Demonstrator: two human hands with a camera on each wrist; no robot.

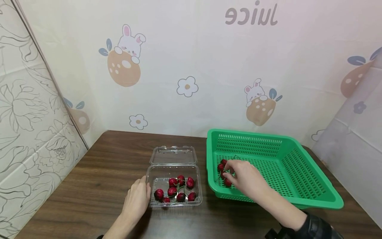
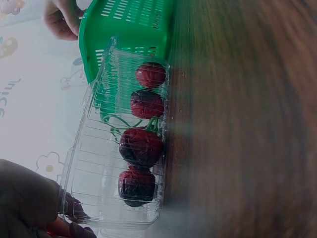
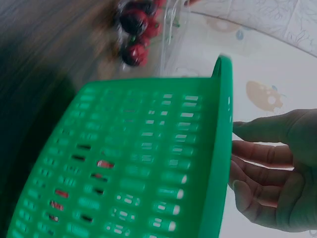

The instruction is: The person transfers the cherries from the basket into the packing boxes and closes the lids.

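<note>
While the left hand (image 1: 136, 195) grips the clear container (image 1: 199, 186), the right hand (image 1: 247, 176), fingers parted, hovers over cherries (image 1: 227, 183), presumably slick, bruisable; best pinched by stems (image 2: 153, 125).

1. Shows dark brown wood grain across the bench (image 1: 98, 172).
2. Bears, around the middle, a clear plastic box (image 1: 161, 181), set flat, its lid (image 1: 173, 156) folded back toward the far edge.
3. Bears, to the right, a slotted green basket (image 1: 286, 179), wider than the box, reaching close to the far edge.
4. Leaves only a narrow strip of wood between box and basket.
</note>
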